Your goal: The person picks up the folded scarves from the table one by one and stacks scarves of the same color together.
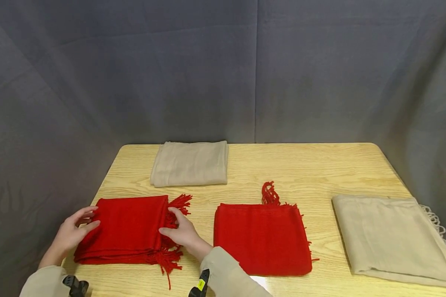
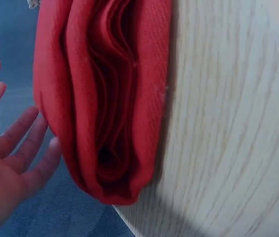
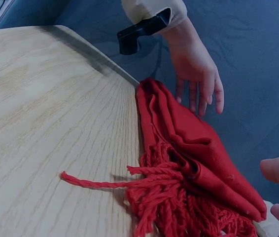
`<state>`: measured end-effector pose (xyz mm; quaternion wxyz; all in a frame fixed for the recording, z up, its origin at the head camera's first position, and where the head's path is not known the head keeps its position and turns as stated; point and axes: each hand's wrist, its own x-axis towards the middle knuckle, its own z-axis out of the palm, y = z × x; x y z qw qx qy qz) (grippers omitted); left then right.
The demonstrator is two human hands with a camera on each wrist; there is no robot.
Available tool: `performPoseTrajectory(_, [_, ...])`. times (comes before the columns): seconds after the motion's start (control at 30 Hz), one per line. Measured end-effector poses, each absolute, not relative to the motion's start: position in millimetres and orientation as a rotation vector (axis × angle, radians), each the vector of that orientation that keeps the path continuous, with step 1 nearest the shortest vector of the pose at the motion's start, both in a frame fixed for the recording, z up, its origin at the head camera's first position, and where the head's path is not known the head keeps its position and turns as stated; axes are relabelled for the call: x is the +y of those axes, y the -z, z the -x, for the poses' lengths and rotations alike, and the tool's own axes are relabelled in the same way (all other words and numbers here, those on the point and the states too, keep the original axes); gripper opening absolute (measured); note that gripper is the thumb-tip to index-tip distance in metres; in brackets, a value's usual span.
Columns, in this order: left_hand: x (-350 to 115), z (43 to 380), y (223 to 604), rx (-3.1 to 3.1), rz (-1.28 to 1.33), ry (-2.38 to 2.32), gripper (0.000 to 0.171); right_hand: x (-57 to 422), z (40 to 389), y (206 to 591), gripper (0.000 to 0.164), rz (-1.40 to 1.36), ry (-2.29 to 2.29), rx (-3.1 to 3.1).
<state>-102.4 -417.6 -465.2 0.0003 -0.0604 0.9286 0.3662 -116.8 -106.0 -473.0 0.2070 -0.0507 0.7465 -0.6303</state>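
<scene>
A folded red fringed scarf point(image 1: 128, 225) lies at the left of the table, its layers showing as loose folds in the left wrist view. At its left edge is my left hand point(image 1: 69, 233), fingers spread and only lightly bent, fingertips right at the cloth. My right hand point(image 1: 186, 232) is at the opposite edge, thumb and forefinger apart beside the fringe point(image 3: 164, 197). Neither hand grips the cloth. Just right of my right forearm lies a second folded red scarf point(image 1: 262, 239), with a tuft of tassels at its top edge.
A folded beige cloth point(image 1: 191, 163) lies at the back left of the wooden table point(image 1: 301, 169). Another beige cloth point(image 1: 394, 239), with looped fringe, lies at the right and reaches the table's side. Dark grey curtains point(image 1: 208, 82) hang behind and at both sides.
</scene>
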Motion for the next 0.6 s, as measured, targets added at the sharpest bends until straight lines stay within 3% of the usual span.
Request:
performPoseTrajectory(0.4, [-411, 105, 453, 2.744, 0.267, -1.104, 0.06, -113, 122, 474, 0.062, 0.166, 1.76, 2.045])
performPoseTrajectory(0.6, [-411, 108, 456, 2.717, 0.298, -1.074, 0.05, -117, 124, 475, 0.062, 0.164, 1.762, 2.045])
